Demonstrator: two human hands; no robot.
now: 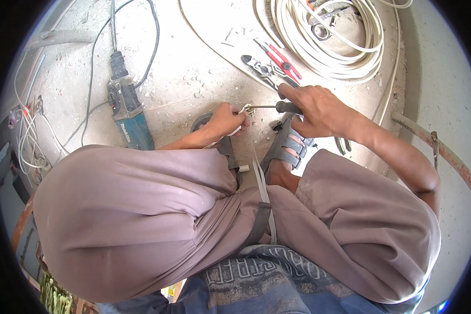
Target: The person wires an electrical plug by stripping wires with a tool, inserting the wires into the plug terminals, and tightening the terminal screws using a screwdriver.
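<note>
- Small white fitting (pixel 244 111): held low over the concrete floor (pixel 193 73), between the person's knees and just ahead of the sandalled feet; its exact kind is too small to tell.
- Screwdriver (pixel 277 107): lies level, its dark handle to the right and its thin metal shaft pointing left, the tip meeting the white fitting.
- Left hand (pixel 226 119): fingers closed together around the white fitting, pinching it from the left side.
- Right hand (pixel 316 110): fingers clamped on the screwdriver handle, the forearm coming in from the right.
- Grey sandals (pixel 288 144): flat on the floor directly under both hands.
- Pliers with red handles (pixel 277 60): on the floor just beyond the right hand, beside a second dark plier-type tool.
- Coil of white cable (pixel 329 36): on the floor at top right, well apart from the hands.
- Blue-green hammer drill (pixel 128 110): lies on the floor to the left of the left hand, its dark cord trailing toward the top edge.
</note>
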